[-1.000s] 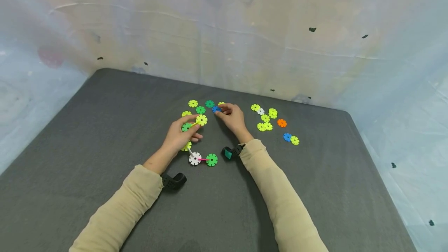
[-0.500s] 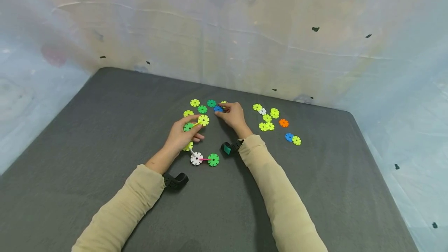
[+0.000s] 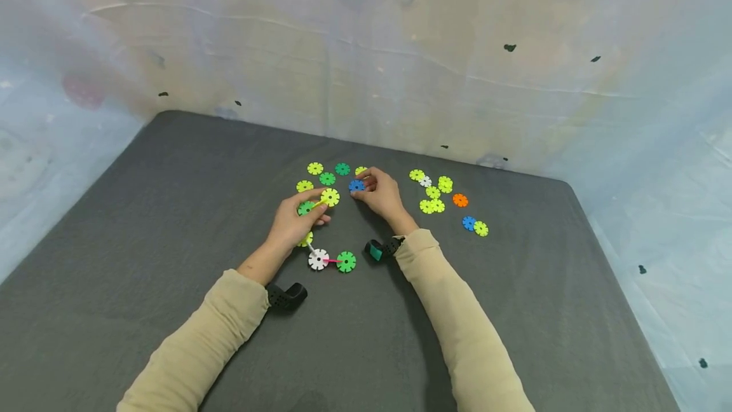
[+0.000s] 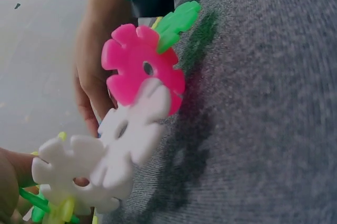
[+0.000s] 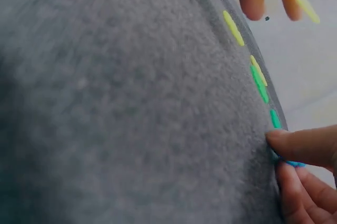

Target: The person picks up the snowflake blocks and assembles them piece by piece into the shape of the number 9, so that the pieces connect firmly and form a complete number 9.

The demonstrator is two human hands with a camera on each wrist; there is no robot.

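My left hand [image 3: 290, 220] grips a chain of slotted flower-shaped plastic discs joined edge to edge. A yellow disc [image 3: 330, 197] and a green disc [image 3: 305, 208] show at its fingers; a white disc [image 3: 318, 260] and another green disc [image 3: 345, 262] trail at the near end. In the left wrist view, a pink disc [image 4: 124, 58] links the green end disc [image 4: 179, 22] to two white discs [image 4: 138, 126]. Between thumb and fingers, my right hand [image 3: 382, 196] pinches a blue disc [image 3: 357, 185], close over the table. That hand partly hides a yellow disc [image 3: 361, 171] behind it.
Several loose yellow and green discs [image 3: 327, 178] lie beyond the left hand on the grey table [image 3: 366, 348]. To the right are more yellow discs [image 3: 433, 192], a white disc [image 3: 426, 181], an orange disc [image 3: 460, 200] and a second blue disc [image 3: 469, 223]. A pale sheet [image 3: 366, 68] hangs behind.
The blue disc has shifted slightly toward me in my right hand's fingers, away from the green disc beside it. My left hand and its chain have stayed nearly still.
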